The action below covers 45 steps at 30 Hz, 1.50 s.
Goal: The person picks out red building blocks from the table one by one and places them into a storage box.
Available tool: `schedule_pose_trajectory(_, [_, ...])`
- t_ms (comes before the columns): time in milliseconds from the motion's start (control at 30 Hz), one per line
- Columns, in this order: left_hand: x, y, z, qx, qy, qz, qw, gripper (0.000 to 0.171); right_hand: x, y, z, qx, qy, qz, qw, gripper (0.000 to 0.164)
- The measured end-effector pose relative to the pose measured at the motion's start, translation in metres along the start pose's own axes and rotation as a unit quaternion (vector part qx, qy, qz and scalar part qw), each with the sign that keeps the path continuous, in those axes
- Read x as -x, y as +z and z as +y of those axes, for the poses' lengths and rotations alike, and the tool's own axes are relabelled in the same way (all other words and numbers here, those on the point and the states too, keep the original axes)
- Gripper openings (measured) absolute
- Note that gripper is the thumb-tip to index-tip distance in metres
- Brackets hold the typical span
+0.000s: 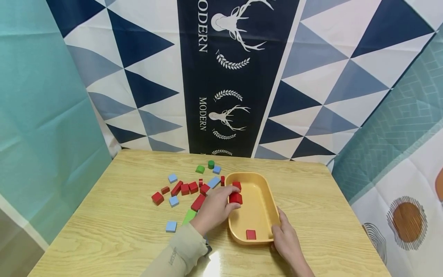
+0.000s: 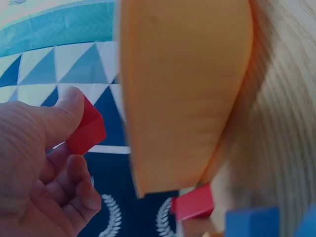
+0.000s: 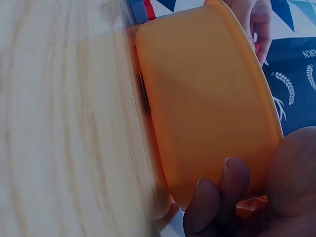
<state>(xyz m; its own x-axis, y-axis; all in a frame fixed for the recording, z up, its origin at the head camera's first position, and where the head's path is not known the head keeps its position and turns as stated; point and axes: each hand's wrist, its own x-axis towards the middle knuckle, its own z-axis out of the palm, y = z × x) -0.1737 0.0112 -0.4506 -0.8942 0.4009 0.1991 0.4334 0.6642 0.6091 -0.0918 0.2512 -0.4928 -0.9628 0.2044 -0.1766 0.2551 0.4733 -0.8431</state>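
Note:
My left hand [image 1: 215,207] pinches a red block [image 1: 235,198] between thumb and fingers, over the left rim of a yellow-orange plastic tray [image 1: 257,207]. In the left wrist view the red block [image 2: 88,129] sits at the fingertips, beside the tray's outer wall [image 2: 182,98]. A second red block [image 1: 237,185] shows just beyond the fingers, and a third red block [image 1: 250,234] lies in the tray's near end. At the near right corner my right hand [image 1: 286,236] grips the tray, thumb at the rim and fingers curled against the outer wall [image 3: 207,98].
Left of the tray, several red blocks [image 1: 185,189] lie scattered with blue blocks [image 1: 171,226]. A green cylinder [image 1: 211,164] and a light green arched block [image 1: 200,169] are at the back. A long green block [image 1: 189,216] lies by the left wrist. The wooden table [image 1: 318,215] meets a patterned cloth behind.

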Motion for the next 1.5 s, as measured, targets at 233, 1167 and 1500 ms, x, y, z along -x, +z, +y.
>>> schedule_pose_trajectory(233, [-0.021,0.019,-0.002,0.035,-0.017,-0.021,0.9990,0.040,0.001,0.001,0.001,-0.003,0.000,0.008,1.000,0.067])
schedule_pose_trajectory(1167, [-0.049,0.053,-0.001,-0.250,0.039,-0.077,0.9643,0.026,0.001,0.003,0.003,0.013,-0.011,0.012,1.000,0.066])
schedule_pose_trajectory(1500, [-0.052,0.055,0.001,-0.257,0.039,-0.063,0.9637,0.025,0.000,0.001,0.003,0.011,-0.012,0.015,1.000,0.066])
